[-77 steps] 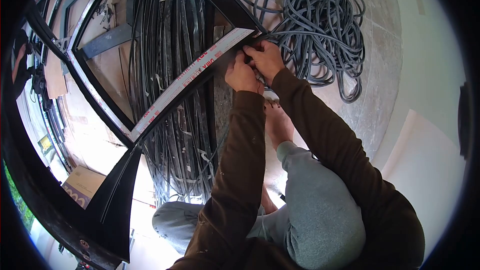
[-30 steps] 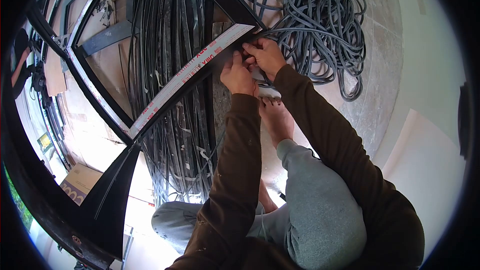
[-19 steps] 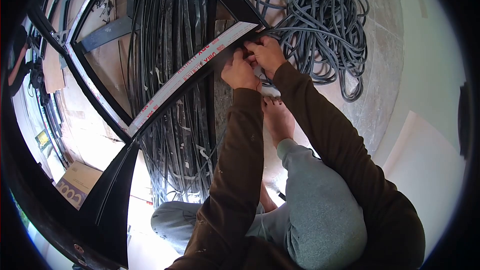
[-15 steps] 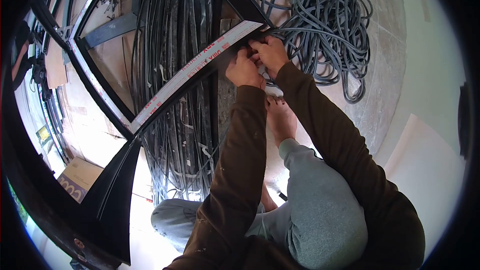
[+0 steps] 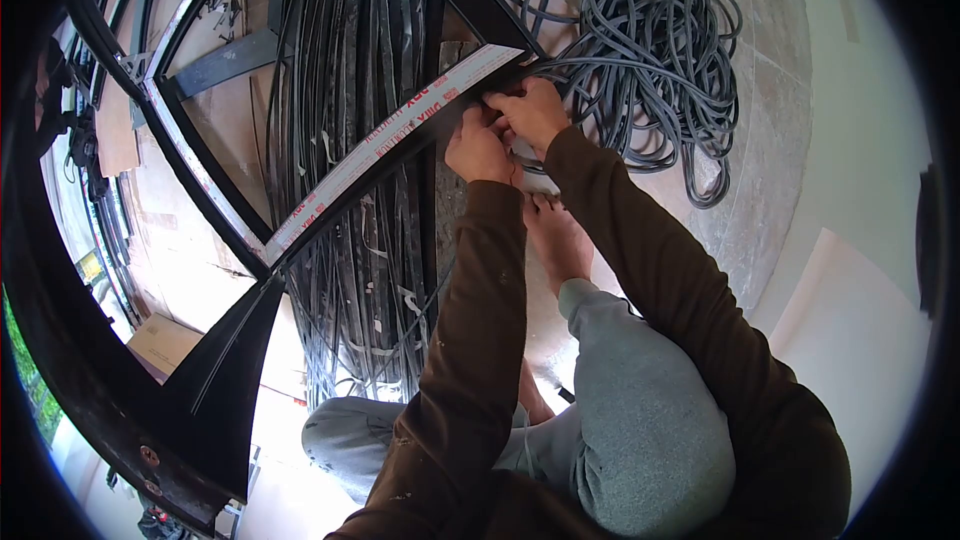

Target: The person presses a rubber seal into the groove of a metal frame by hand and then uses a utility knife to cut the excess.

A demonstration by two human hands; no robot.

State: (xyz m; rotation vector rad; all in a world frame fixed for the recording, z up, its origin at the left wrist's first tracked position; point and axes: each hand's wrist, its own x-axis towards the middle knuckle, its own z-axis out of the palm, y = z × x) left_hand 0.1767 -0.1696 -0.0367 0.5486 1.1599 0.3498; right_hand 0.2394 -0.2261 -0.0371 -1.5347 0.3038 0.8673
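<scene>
A dark aluminium frame (image 5: 360, 202) lies at a slant across the view, with printed white protective tape (image 5: 400, 137) along its near bar. At the bar's right end, my left hand (image 5: 478, 148) is closed, thumb and fingers pinched at the edge. Close beside it, my right hand (image 5: 536, 116) is also pinched, its fingertips touching the same edge near the corner. A grey rubber strip (image 5: 600, 62) leads from a tangled heap on the right toward this corner and my hands. What sits between the fingertips is mostly hidden.
Long dark strips (image 5: 350, 270) lie bundled under the frame. The heap of rubber strip (image 5: 650, 50) covers the floor at the upper right. A cardboard box (image 5: 165, 342) stands at the lower left, behind a black frame part (image 5: 225, 390). My bare foot (image 5: 560, 240) is below my hands.
Both hands have shifted slightly left and down along the frame edge, still pinched. The black frame part at the lower left has moved a little and covers more of the box.
</scene>
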